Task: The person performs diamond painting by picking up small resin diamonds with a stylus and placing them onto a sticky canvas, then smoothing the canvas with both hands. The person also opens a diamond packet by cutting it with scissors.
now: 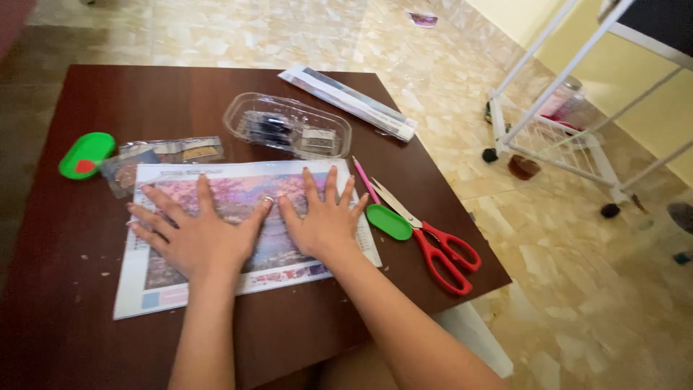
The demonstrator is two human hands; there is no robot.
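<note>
Both hands point(263, 231) flat on printed canvas point(245, 231), long axis left-right

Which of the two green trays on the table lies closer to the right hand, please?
The plain green tray beside the red scissors, near the right hand; the other green tray holds something red.

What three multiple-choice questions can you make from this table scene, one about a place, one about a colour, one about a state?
1. Where do the scissors lie?
A. right of the picture sheet
B. in the clear tray
C. on the floor

2. What colour are the scissor handles?
A. blue
B. red
C. black

3. How are both hands placed?
A. fists closed
B. lifted off the table
C. flat, fingers spread

Answers:
1 A, they lie on the table right of the picture sheet.
2 B, both loops are red.
3 C, the left hand and the right hand press flat on the sheet.
</note>
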